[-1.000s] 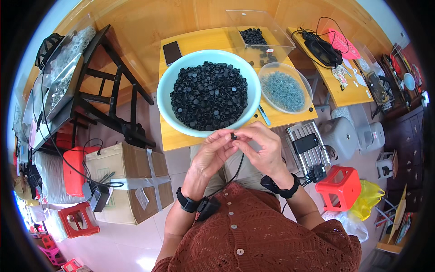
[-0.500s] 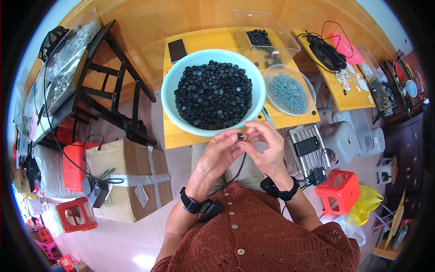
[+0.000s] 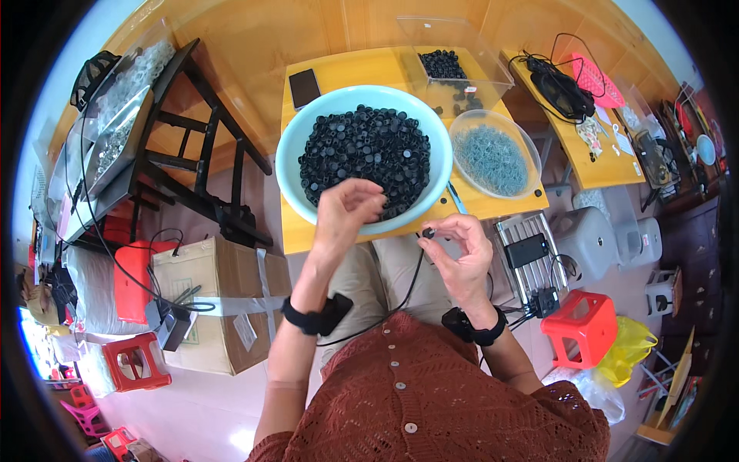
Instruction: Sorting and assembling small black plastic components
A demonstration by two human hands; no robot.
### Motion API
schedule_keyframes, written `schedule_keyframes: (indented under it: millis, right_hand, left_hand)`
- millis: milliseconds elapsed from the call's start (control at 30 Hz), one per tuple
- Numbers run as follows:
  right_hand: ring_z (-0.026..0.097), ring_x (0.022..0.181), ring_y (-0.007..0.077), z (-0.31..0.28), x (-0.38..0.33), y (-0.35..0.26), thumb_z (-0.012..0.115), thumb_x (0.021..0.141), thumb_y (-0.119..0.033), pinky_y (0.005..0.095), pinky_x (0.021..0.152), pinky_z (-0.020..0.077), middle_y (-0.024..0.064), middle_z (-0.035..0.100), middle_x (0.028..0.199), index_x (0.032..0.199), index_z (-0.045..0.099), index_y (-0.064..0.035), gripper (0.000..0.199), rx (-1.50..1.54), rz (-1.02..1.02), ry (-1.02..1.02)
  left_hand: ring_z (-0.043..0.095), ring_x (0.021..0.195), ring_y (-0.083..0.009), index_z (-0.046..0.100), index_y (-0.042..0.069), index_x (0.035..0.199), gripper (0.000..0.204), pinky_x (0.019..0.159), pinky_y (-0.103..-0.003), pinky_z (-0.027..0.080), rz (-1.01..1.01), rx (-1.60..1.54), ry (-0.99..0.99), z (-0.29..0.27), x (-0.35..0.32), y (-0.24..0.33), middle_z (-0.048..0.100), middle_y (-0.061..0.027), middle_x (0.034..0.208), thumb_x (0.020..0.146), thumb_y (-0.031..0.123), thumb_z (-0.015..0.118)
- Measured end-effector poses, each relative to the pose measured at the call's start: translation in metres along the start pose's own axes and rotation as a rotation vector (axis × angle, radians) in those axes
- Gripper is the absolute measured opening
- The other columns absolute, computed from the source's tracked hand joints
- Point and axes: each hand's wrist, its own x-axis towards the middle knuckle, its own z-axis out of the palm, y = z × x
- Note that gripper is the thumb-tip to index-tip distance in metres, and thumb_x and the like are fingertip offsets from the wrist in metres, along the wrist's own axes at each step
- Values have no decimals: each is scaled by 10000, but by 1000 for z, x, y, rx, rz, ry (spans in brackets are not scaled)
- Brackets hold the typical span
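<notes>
A light blue basin full of small round black plastic caps stands on the yellow table. My left hand is over the basin's near rim, its fingers loosely curled and a little apart close to the caps; I see nothing held in it. Just in front of the table edge, my right hand pinches one small black cap between thumb and forefinger. To the right of the basin, a clear round tub holds a heap of small silvery metal pieces, too fine to tell apart.
A clear box with more black caps is at the back right, and a dark phone at the back left. A light blue pen-like tool lies beside the basin. Cardboard box left; red stool right.
My hands were together at the table edge around a small black piece. My left hand has parted and moved up-left over the basin; my right hand keeps a black cap.
</notes>
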Motion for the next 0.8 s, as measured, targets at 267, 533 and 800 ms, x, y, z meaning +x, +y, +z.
schedule_keyframes:
  millis: [267,533,800]
  right_hand:
    - [618,755,117,-17,-12,21,693,722,44,249,689,504,119,638,859,854,505,1,234,54,39,-22]
    - [636,765,133,-27,-18,25,697,722,30,260,706,525,101,640,852,814,531,6,192,78,112,12]
    - [639,761,133,-30,-16,25,696,726,11,256,706,521,89,639,842,846,558,23,184,60,132,0]
  left_hand:
    - [647,772,-299,647,0,890,186,720,-355,509,205,961,-79,19,67,-12,660,-154,806,720,73,661]
    - [624,792,-341,623,47,764,130,744,-417,496,243,1287,-62,33,80,-29,636,-136,778,668,81,704]
    - [622,671,-234,586,21,685,132,650,-330,499,169,998,-61,18,71,-9,625,-103,689,657,65,707]
